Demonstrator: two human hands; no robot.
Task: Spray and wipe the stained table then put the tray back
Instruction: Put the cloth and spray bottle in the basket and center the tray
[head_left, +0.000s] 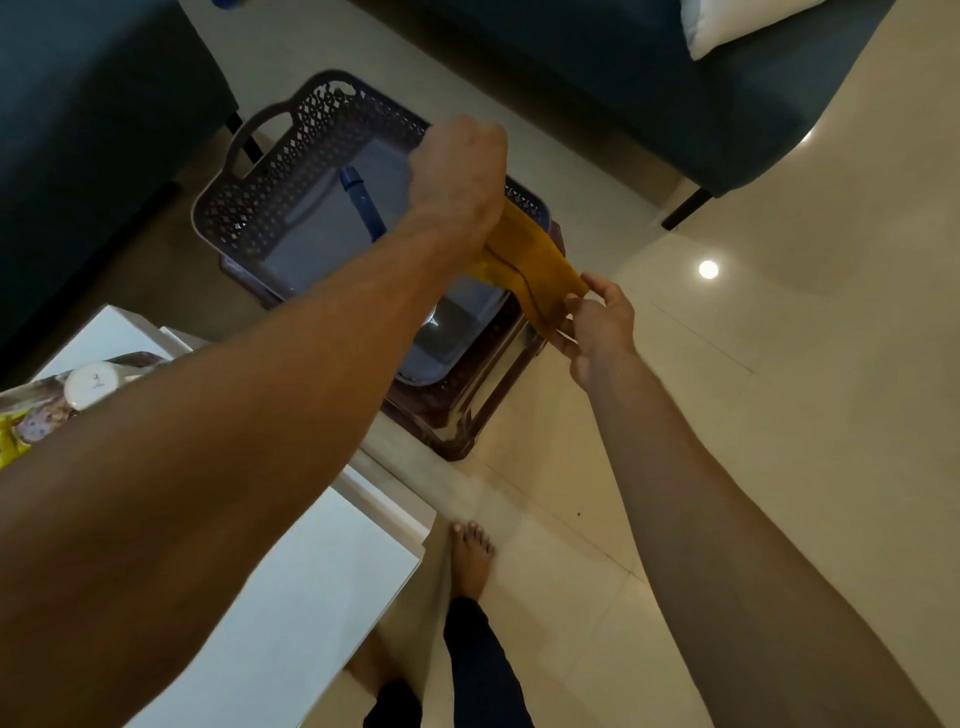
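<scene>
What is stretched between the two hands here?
A yellow cloth, gripped by the left hand and pinched by the right hand, in the head view.

Two hands are in view, the left hand (460, 171) and the right hand (597, 327), and between them one yellow cloth (524, 260). There is one perforated grey plastic basket (249, 208), and in it one blue handle-like item (361, 200), its kind not clear. The basket sits on one dark brown plastic stool (467, 415). One white worktop (291, 597) shows at lower left, carrying one tray (140, 358) at the left edge with one white cup (93, 384) on it; the other bits on the tray are too blurred to count. One bare foot (470, 556) stands on the floor. One white cushion (727, 21) lies on one dark sofa (675, 114).
</scene>
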